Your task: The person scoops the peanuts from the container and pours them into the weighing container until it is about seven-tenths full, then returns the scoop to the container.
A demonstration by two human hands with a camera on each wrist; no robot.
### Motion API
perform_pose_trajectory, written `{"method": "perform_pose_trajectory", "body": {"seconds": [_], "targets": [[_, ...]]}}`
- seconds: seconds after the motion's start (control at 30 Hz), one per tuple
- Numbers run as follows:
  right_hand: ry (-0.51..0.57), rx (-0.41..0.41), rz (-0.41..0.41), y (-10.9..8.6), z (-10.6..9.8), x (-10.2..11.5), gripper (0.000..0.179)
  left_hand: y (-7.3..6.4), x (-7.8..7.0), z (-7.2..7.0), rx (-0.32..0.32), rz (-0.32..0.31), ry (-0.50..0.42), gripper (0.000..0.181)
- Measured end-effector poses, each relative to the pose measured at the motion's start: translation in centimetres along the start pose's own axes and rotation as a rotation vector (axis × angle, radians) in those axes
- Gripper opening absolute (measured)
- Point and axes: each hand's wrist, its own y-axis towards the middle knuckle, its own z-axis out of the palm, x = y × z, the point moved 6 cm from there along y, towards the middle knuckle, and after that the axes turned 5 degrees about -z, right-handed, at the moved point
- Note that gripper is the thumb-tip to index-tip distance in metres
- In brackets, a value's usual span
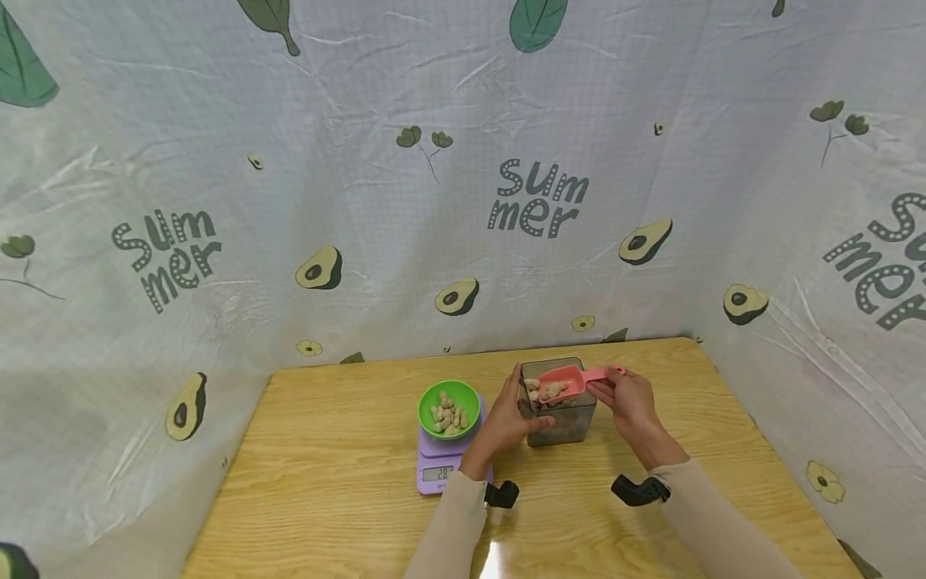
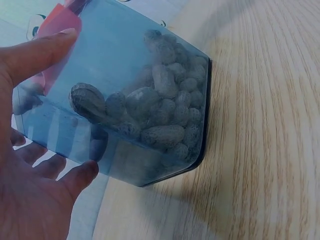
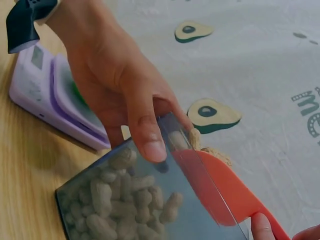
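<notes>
My left hand (image 1: 509,420) grips a see-through grey container (image 1: 560,433) at its left side, thumb across the near face and fingers around the side. Peanuts in their shells (image 2: 165,110) fill the container's lower part, seen through its wall. With my right hand (image 1: 633,404) I pinch the handle of a pink scoop (image 1: 571,382) at the container's right rim. The scoop's bowl lies within the container's mouth, tilted down to the left, with a few peanuts (image 1: 553,391) in it and beside it.
Left of the container stands a purple kitchen scale (image 1: 428,444) with a lit display. A green bowl (image 1: 465,396) holding several peanuts (image 1: 448,420) sits on it. The wooden table (image 1: 325,466) meets a hanging sheet (image 1: 376,241) printed with avocados behind. Dark wrist cameras (image 1: 640,490) jut from both sleeves.
</notes>
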Motion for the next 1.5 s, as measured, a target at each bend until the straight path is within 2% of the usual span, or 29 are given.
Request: {"method": "perform_pose_trajectory", "body": {"seconds": [0.2,0.33,0.57,0.7,0.8,1.1,1.3,1.5], "targets": [[0.048,-0.011,-0.019,-0.2,-0.3,0.7,0.016,-0.2,-0.1,-0.1,0.005,0.019,0.025,0.116],[0.078,-0.005,-0.032,-0.4,-0.3,1.5,0.015,-0.6,-0.5,-0.6,-0.009,0.039,0.051,0.117],[0.122,0.001,-0.044,-0.6,-0.4,2.6,0.015,-2.0,-2.2,-2.7,-0.056,0.081,0.108,0.114],[0.139,0.009,-0.043,-0.7,-0.1,3.0,0.018,-2.9,-2.9,-3.9,-0.065,0.099,0.103,0.112],[0.131,0.012,-0.046,-0.8,0.2,3.1,0.022,-3.7,-3.3,-4.6,-0.063,0.102,0.089,0.112],[0.033,0.048,-0.067,-1.5,2.5,3.5,0.021,-5.8,-3.8,-6.3,-0.092,0.145,0.135,0.107],[0.026,0.072,-0.059,-1.7,4.0,3.2,0.022,-7.4,-3.5,-8.0,-0.124,0.136,0.165,0.103],[0.038,0.076,-0.039,-1.5,5.3,2.3,0.022,-8.3,-2.2,-10.0,-0.179,0.123,0.188,0.105]]}}
